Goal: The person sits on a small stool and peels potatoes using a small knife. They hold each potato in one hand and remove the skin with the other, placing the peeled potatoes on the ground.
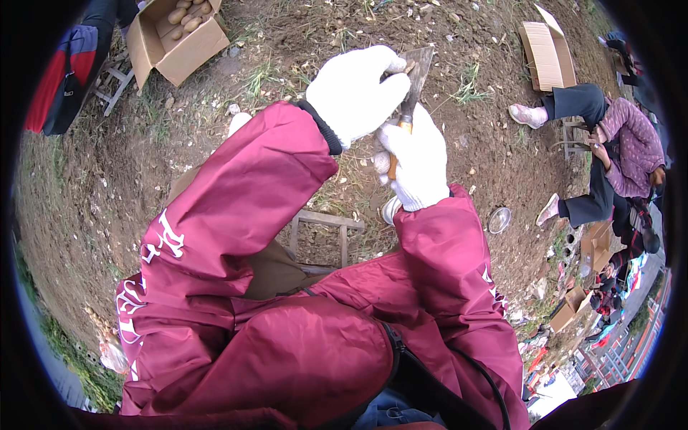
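My right hand [416, 158], in a white knit glove, grips the orange handle of a flat metal scraper [422, 67] whose wide blade points up and away from me. At the blade's left side is my left hand [357, 88], gloved likewise. Its thumb and fingertip pinch a small brownish bit [409, 66] against or beside the blade; what the bit is, I cannot tell. Both hands are held above bare soil with tufts of grass.
An open cardboard box [188, 56] with potatoes stands at the upper left, near a person in red and black. Below my hands is a wooden stool [330, 217]. Another cardboard box [548, 59] lies upper right, above a seated person [629, 145]. A clear round lid or dish [499, 220] lies on the soil.
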### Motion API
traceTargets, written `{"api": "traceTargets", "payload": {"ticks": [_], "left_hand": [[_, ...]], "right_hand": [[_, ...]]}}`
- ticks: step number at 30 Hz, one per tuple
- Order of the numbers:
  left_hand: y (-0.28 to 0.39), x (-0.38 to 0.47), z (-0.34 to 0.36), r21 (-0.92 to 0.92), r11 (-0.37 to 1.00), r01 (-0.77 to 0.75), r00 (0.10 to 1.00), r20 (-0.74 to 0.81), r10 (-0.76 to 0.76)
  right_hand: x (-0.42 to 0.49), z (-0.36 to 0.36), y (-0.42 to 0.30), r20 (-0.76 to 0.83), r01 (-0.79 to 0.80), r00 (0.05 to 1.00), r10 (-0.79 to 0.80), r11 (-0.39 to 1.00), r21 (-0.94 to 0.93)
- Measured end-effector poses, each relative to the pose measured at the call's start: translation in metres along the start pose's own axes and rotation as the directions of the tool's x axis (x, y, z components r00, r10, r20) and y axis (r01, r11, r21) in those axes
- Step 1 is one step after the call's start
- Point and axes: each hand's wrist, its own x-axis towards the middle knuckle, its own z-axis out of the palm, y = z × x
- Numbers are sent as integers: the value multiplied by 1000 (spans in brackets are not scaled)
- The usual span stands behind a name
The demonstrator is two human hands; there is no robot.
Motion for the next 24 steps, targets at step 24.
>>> {"api": "traceTargets", "payload": {"ticks": [24], "left_hand": [[18,-6,0,-2,998,58,998,26,-58]], "right_hand": [[5,-3,-8,69,-36,997,43,995,-97]]}}
